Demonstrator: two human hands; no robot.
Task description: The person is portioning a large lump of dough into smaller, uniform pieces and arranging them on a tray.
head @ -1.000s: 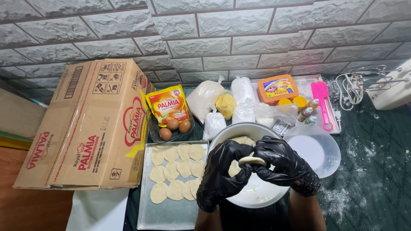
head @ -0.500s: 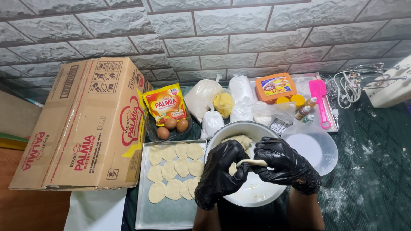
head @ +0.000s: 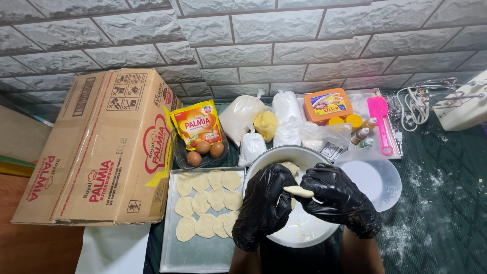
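Both my hands wear black gloves and meet over a metal bowl (head: 264, 160). My left hand (head: 264, 205) and my right hand (head: 337, 198) pinch a small flat piece of pale dough (head: 299, 191) between their fingertips. More dough (head: 291, 166) lies at the far side of the bowl, partly hidden by my hands. Left of the bowl, a metal baking tray (head: 198, 253) carries several flat oval dough pieces (head: 205, 203) in rows; its near part is bare.
A large cardboard box (head: 96, 152) stands at the left. Behind the bowl are a yellow packet (head: 197, 126), three eggs (head: 205, 151), bags of white powder (head: 243, 116), an orange tub (head: 328, 104), a pink spatula (head: 379, 119), small bottles and a hand mixer (head: 456, 104). A clear lid (head: 375, 175) lies right of the bowl.
My hands have stayed over the bowl, working the same dough piece; it now looks flatter and sits between the fingertips. The view shifted slightly.
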